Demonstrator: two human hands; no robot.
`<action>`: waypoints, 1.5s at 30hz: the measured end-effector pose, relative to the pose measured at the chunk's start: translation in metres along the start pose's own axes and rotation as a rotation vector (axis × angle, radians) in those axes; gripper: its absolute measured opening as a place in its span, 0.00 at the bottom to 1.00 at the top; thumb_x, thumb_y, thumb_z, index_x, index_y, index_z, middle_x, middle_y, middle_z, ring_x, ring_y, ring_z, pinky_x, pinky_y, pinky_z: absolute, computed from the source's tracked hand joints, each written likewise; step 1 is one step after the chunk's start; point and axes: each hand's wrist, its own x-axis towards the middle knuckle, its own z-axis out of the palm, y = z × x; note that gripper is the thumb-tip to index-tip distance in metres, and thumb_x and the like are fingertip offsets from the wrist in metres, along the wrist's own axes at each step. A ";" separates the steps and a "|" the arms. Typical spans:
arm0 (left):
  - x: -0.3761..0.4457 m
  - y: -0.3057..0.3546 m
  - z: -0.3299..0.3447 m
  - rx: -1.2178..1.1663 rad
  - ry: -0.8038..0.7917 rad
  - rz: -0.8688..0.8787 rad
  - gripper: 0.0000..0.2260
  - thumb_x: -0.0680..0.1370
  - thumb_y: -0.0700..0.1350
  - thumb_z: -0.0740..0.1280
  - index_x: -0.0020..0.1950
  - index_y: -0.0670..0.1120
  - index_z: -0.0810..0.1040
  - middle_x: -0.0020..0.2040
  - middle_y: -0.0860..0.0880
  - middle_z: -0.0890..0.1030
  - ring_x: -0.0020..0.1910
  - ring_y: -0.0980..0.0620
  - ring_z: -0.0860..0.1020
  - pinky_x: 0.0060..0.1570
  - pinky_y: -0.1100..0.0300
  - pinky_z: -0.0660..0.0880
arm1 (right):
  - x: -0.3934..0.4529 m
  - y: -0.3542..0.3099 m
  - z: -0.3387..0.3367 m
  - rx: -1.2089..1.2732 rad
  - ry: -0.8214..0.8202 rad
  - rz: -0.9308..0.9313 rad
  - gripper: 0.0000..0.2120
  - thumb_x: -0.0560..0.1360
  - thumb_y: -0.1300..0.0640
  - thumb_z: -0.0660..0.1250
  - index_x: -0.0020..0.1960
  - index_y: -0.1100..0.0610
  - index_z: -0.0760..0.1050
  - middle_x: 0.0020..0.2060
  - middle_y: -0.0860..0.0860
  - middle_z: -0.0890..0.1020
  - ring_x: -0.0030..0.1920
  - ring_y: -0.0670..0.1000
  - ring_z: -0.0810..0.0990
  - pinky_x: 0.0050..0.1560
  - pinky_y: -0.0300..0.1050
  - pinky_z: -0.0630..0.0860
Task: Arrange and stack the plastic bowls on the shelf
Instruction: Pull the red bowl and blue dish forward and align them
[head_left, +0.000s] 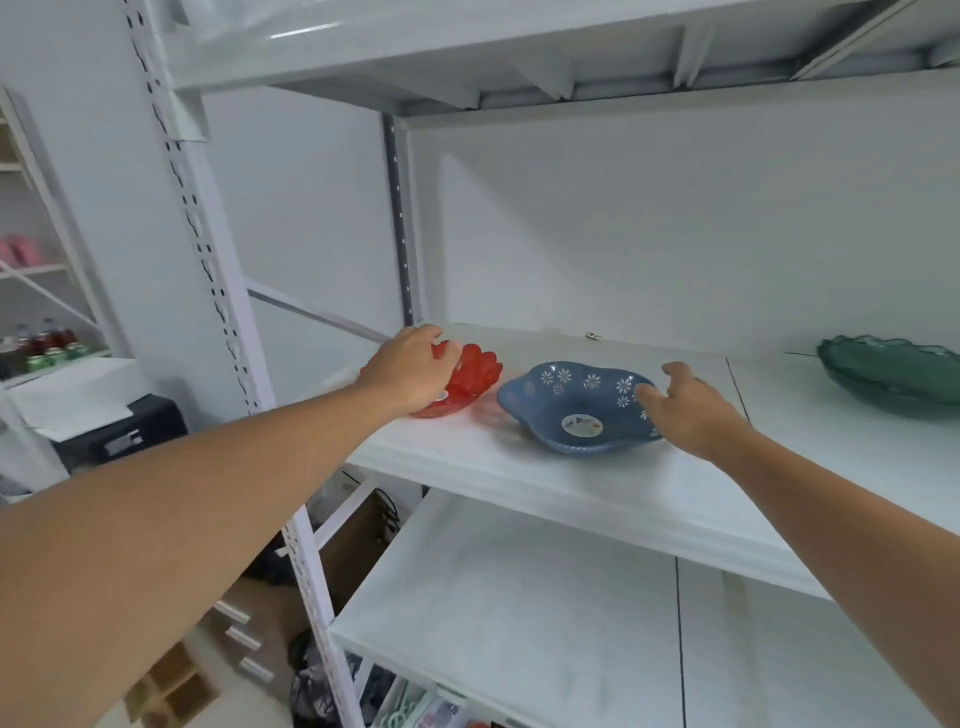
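Note:
Three plastic bowls stand on the white shelf (597, 483). A red scalloped bowl (475, 376) sits at the left end, tilted, with my left hand (410, 369) closed over its near rim. In the middle lies a blue bowl with white flowers (571, 410). My right hand (685, 410) rests at its right rim, fingers spread and touching the edge without a clear grip. A green wavy-edged bowl (893, 374) stands apart at the far right, partly cut off by the frame.
A slotted white upright (208, 260) rises just left of the shelf. Another shelf board (519, 623) lies below, and one overhead (467, 47). A black printer (122, 431) and a rack with bottles (41, 348) stand to the left.

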 end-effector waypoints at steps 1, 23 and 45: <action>0.009 -0.019 -0.004 0.004 0.006 -0.042 0.30 0.84 0.62 0.54 0.81 0.48 0.72 0.79 0.44 0.73 0.77 0.40 0.71 0.75 0.44 0.69 | 0.003 -0.004 0.004 -0.002 0.012 0.037 0.34 0.83 0.40 0.57 0.83 0.57 0.58 0.70 0.61 0.76 0.65 0.64 0.77 0.60 0.55 0.75; 0.100 -0.116 0.027 -0.675 -0.258 -0.336 0.12 0.83 0.38 0.60 0.62 0.35 0.77 0.45 0.35 0.85 0.29 0.42 0.81 0.32 0.54 0.78 | 0.004 -0.018 0.036 0.334 0.293 0.528 0.12 0.78 0.66 0.58 0.53 0.66 0.80 0.42 0.63 0.87 0.32 0.64 0.88 0.43 0.57 0.88; 0.056 0.153 0.101 -0.806 -0.431 -0.079 0.11 0.84 0.37 0.59 0.60 0.35 0.78 0.52 0.35 0.85 0.32 0.43 0.83 0.21 0.60 0.79 | -0.093 0.140 -0.121 0.400 0.597 0.643 0.13 0.79 0.67 0.56 0.54 0.65 0.78 0.49 0.63 0.84 0.24 0.56 0.83 0.27 0.45 0.82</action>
